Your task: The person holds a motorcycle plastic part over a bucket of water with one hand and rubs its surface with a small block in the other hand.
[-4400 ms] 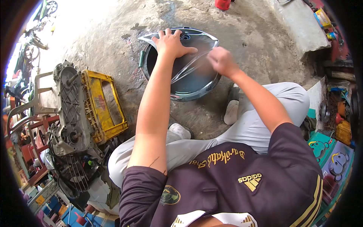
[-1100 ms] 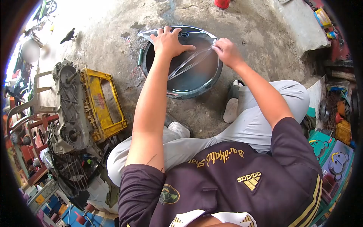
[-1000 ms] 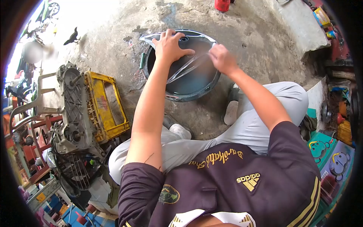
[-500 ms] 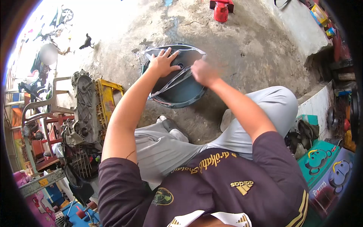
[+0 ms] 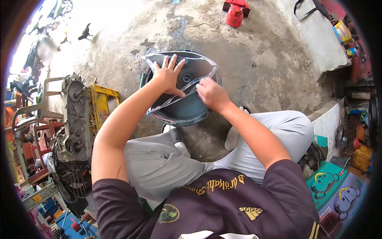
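Observation:
A dark curved panel with a pale silver edge lies across the top of a round dark basin on the concrete floor. Bluish water shows in the near part of the basin. My left hand rests on the panel's left part, fingers spread and thumb stretched toward its near edge. Closed fingers of my right hand touch the panel's near edge at the right; what they hold, if anything, is hidden. A round hole in the panel shows between my hands.
To the left stand a grey metal engine casing and a yellow crate. A red object lies on the floor beyond the basin. Green and purple boxes are at the right. A dark bird stands at the far left.
The panel has shifted toward me and now shows a wider dark face. Both hands have come nearer with it. My right hand, blurred before, is now sharp at the panel's near edge.

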